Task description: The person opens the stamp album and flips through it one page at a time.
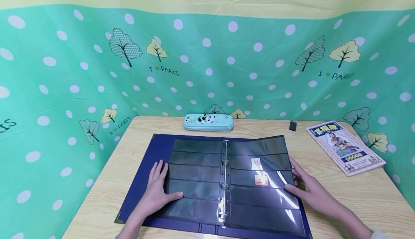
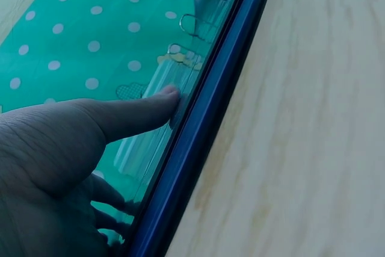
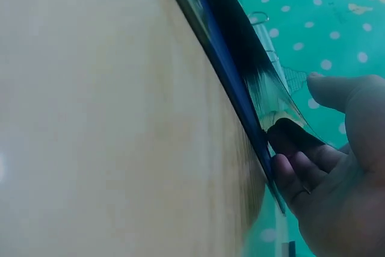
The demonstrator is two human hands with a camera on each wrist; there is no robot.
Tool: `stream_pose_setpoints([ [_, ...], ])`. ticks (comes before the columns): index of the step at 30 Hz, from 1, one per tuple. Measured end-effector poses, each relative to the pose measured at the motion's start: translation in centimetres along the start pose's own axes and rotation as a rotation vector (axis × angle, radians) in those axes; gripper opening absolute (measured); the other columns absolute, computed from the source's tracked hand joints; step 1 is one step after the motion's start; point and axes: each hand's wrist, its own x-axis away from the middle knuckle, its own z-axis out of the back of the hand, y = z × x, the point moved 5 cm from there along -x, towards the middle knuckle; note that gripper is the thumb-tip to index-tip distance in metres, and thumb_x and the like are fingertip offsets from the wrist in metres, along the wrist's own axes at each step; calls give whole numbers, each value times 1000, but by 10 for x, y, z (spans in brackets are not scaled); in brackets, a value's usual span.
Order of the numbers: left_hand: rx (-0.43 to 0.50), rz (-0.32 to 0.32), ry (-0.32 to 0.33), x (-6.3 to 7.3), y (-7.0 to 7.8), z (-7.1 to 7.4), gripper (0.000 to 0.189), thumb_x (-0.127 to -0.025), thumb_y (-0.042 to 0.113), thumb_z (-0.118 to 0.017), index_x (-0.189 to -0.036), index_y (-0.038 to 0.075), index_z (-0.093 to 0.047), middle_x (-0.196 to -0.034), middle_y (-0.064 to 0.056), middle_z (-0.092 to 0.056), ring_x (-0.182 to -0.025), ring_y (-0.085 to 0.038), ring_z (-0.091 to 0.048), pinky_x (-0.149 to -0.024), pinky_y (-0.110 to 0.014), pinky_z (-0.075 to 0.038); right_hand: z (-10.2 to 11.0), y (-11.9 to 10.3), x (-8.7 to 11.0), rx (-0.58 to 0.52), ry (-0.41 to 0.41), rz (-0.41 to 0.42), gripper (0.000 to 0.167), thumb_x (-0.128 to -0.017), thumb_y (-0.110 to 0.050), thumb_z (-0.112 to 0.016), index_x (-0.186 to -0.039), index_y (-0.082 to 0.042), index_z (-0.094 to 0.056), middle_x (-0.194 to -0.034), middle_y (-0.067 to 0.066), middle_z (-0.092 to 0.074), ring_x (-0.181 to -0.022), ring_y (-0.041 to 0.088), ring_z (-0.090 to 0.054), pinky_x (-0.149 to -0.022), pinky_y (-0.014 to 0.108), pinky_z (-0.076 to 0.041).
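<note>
A dark blue ring-binder stamp album point(image 1: 142, 174) lies spread on the table, with black pocket pages on both sides of its metal rings point(image 1: 224, 186). In the head view, my left hand point(image 1: 157, 190) rests spread on the left page point(image 1: 194, 188), the thumb pointing toward the rings. At the right edge of the right page point(image 1: 259, 199) is my right hand point(image 1: 309, 188). The right wrist view shows its fingers point(image 3: 295, 173) beneath the raised page edge and its thumb apart above it. A pale stamp point(image 1: 256, 164) and an orange stamp point(image 1: 261, 180) sit in the right page's pockets.
Behind the album stands a light blue panda pencil case point(image 1: 209, 122). A small black object point(image 1: 293, 125) lies at the back right, near an illustrated booklet point(image 1: 345, 147). A green dotted cloth point(image 1: 207, 69) hangs behind and beside the wooden table point(image 1: 107, 181).
</note>
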Motion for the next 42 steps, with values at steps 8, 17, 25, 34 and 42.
stream_pose_setpoints([
  [8,-1,19,3,1,7,3,120,-90,53,-90,-169,-13,-27,-181,-34,-9,-166,-55,4,-123,-84,-13,-2,-5,21,-5,-11,89,94,-105,-5,-74,-178,-4,-15,-100,-1,-57,-83,3,-49,-64,25,-42],
  [17,-32,98,12,6,31,7,100,-99,44,-84,-167,-11,-36,-177,-37,-19,-163,-62,-12,-121,-82,-26,1,-17,33,32,88,243,94,-97,7,-79,-175,-4,-29,-99,-14,-55,-87,1,-52,-60,22,-43],
  [25,-5,28,35,16,74,-1,78,-102,29,-84,-167,5,-49,-178,-26,-31,-161,-56,-29,-119,-77,-37,2,-33,33,8,90,251,90,-95,3,-83,-173,-10,-41,-113,-12,-65,-90,3,-63,-71,21,-55],
  [34,55,-142,108,23,117,-7,65,-100,19,-86,-160,18,-60,-170,-12,-49,-154,-44,-49,-114,-72,-45,1,-58,30,-113,117,323,85,-86,8,-89,-163,-7,-56,-139,-19,-67,-95,6,-74,-74,26,-63],
  [42,131,-241,76,25,144,-20,66,-98,11,-86,-158,25,-62,-165,7,-54,-150,-28,-56,-116,-62,-50,-4,-80,26,-235,168,409,82,-78,17,-89,-154,-4,-65,-142,-11,-73,-89,11,-77,-75,23,-63],
])
